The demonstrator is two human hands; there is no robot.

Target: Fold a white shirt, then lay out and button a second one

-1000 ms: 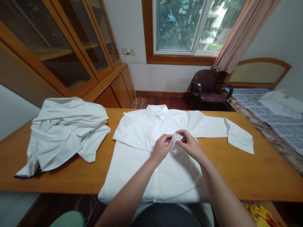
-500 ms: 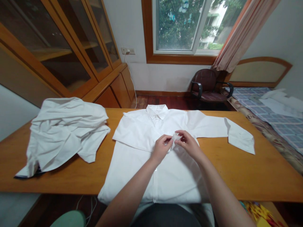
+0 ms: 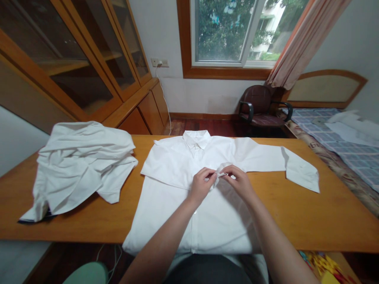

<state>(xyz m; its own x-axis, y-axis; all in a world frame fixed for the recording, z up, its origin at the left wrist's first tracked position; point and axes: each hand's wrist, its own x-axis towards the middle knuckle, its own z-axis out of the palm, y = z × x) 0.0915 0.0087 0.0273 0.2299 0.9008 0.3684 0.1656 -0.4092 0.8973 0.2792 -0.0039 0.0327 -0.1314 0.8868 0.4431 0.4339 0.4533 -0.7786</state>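
A white button-up shirt (image 3: pixel 166 209) lies front up on the table, collar toward the far edge. One sleeve (image 3: pixel 170 163) is laid across the chest from the left; the other (image 3: pixel 266 157) stretches out to the right. Over the chest, my left hand (image 3: pixel 203 184) pinches the end of the folded-over sleeve, the cuff (image 3: pixel 218 176), between thumb and fingertips. My right hand (image 3: pixel 239 182) pinches the same cuff from the right, its fingers curled. The cuff is bunched up between both hands. Any button there is hidden by my fingers.
A crumpled pile of white cloth (image 3: pixel 85 165) rests on the wooden table (image 3: pixel 296 213) at the left. Beyond stand a glass-door cabinet (image 3: pixel 118 79), a dark armchair (image 3: pixel 257 106) and a bed (image 3: pixel 340 134). A green stool (image 3: pixel 87 274) is below the near edge.
My right fingers have shifted slightly down over the cuff, and the cloth between my hands has changed shape. The shirt body and the cloth pile stay where they were.
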